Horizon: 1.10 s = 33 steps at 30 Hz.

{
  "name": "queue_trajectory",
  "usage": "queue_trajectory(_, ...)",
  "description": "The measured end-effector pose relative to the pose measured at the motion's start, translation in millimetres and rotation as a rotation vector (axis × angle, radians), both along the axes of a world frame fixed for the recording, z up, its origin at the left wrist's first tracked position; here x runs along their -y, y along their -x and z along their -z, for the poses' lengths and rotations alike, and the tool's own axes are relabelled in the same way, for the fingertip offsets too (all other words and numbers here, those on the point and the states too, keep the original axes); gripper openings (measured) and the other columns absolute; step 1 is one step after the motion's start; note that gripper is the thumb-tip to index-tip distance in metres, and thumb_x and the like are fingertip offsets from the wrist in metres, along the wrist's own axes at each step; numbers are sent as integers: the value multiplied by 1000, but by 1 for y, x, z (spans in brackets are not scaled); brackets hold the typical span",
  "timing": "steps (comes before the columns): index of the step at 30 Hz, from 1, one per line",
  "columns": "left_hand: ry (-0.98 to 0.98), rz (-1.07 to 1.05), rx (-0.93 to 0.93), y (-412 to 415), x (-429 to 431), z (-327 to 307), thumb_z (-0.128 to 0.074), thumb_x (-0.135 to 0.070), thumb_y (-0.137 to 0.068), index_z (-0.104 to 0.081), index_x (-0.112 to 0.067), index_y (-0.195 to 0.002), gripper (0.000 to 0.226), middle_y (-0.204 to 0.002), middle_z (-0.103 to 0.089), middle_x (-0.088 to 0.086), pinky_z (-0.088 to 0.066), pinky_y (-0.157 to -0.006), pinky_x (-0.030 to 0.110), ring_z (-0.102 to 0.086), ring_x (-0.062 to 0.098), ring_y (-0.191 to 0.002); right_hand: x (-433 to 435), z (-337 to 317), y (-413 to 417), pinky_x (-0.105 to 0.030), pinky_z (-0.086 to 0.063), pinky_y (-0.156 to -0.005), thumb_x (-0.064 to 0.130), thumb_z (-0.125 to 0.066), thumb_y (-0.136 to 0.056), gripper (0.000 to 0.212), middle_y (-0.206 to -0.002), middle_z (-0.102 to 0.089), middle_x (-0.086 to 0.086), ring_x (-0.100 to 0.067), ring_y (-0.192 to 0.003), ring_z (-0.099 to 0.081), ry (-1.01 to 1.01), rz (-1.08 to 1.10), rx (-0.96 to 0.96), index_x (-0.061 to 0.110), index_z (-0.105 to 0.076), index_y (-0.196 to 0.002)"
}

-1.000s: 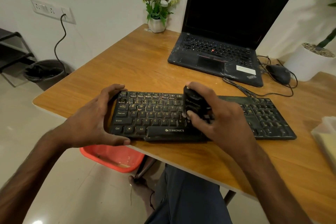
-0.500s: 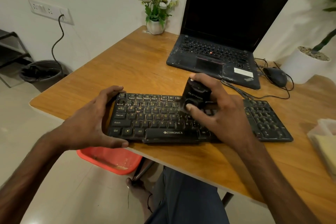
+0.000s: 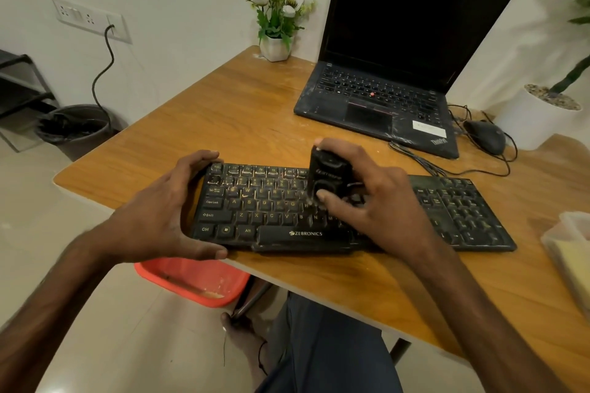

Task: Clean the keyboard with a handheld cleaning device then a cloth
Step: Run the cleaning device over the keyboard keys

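Observation:
A dusty black Zebronics keyboard (image 3: 268, 207) lies near the front edge of the wooden table (image 3: 242, 112). My left hand (image 3: 159, 217) grips its left end, thumb on the front edge and fingers over the back corner. My right hand (image 3: 376, 201) holds a small black handheld cleaning device (image 3: 329, 177) upright on the upper key rows near the keyboard's middle, thumb on its front. A yellow cloth (image 3: 574, 262) shows at the right edge inside a clear container.
An open black laptop (image 3: 383, 96) stands behind the keyboard, with a wired mouse (image 3: 485, 135) and cables to its right. A small flower pot (image 3: 276, 45) and a white planter (image 3: 539, 115) sit at the back. A red basin (image 3: 191, 281) lies on the floor under the table edge.
My right hand has slid the cleaning device from the lower keys up toward the top rows. My left hand keeps the same hold on the keyboard's left end.

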State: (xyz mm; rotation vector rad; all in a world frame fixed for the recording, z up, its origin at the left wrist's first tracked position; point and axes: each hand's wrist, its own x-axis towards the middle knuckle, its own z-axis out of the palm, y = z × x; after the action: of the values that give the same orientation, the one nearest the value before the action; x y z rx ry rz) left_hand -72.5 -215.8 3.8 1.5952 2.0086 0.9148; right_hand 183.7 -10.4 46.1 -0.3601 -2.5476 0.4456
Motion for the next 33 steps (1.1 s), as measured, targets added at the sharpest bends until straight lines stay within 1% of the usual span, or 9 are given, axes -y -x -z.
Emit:
queue_trajectory(3, 12, -2, 8, -1, 0, -2, -84, -81, -37, -7, -55, -148, 138, -148, -35, -29, -39, -115, 35, -39, -4, -136, -19, -6, 3, -23, -61, -61, 27, -71, -88, 68, -121, -65, -8, -13, -85, -71, 2, 117, -62, 31, -36, -147)
queue_trajectory(8, 10, 0, 2, -1, 0, -2, -85, -81, -38, -7, -54, -148, 137, -152, -35, -23, -38, -117, 37, -38, -1, -139, -7, -1, -1, -11, -54, -59, 25, -75, -85, 70, -115, -56, 17, 2, -85, -68, 228, 24, -97, 44, -37, -140)
queue_trajectory(12, 11, 1, 15, 0, -1, -1, -86, -80, -38, -7, -52, -149, 139, -153, -36, -21, -38, -117, 39, -38, 0, -140, -30, -1, 2, -8, -53, -58, 24, -73, -87, 71, -124, -62, -7, -4, -83, -65, 63, 143, -67, 35, -36, -146)
queue_trajectory(16, 13, 2, 7, -1, 0, -1, -85, -81, -38, -7, -52, -149, 139, -152, -36, -23, -40, -116, 39, -39, 0, -139, -45, -10, -7, -18, -59, -60, 24, -74, -86, 71, -121, -58, 6, 0, -86, -65, 146, 271, -196, 40, -37, -144)
queue_trajectory(19, 4, 2, 0, 0, 0, -1, -85, -80, -38, -8, -53, -149, 137, -150, -35, -27, -39, -115, 36, -39, -2, -138, -45, -12, -16, -14, -57, -63, 23, -75, -84, 69, -120, -53, 15, 4, -89, -63, 208, 292, -288, 38, -40, -142)
queue_trajectory(24, 4, 31, 23, 1, 0, -2, -84, -82, -37, -4, -56, -149, 141, -155, -28, -30, -37, -117, 39, -34, -2, -142, -39, -8, -18, -22, -60, -63, 24, -76, -84, 70, -109, -48, 30, 0, -88, -66, 251, 258, -258, 40, -40, -142)
queue_trajectory(27, -10, 63, 99, 4, -2, -3, -82, -84, -38, -2, -54, -152, 143, -159, -22, -29, -32, -120, 45, -27, -1, -147, -39, -8, -16, -24, -61, -62, 24, -75, -85, 69, -108, -48, 32, 0, -88, -67, 248, 263, -260, 39, -40, -142)
queue_trajectory(30, -35, 79, 273, -2, -6, -6, -79, -86, -44, -4, -55, -151, 134, -160, -21, -29, -31, -120, 41, -24, -6, -147, -44, -11, -15, -22, -60, -61, 24, -76, -85, 68, -108, -50, 30, 1, -85, -68, 287, 284, -316, 39, -41, -141)
queue_trajectory(33, -31, 63, 233, -12, -11, -8, -76, -88, -46, -1, -60, -149, 130, -159, -22, -28, -37, -117, 38, -31, -8, -142, -43, -12, -9, -23, -60, -60, 24, -76, -84, 70, -112, -55, 21, -3, -86, -69, 344, 263, -294, 43, -40, -140)
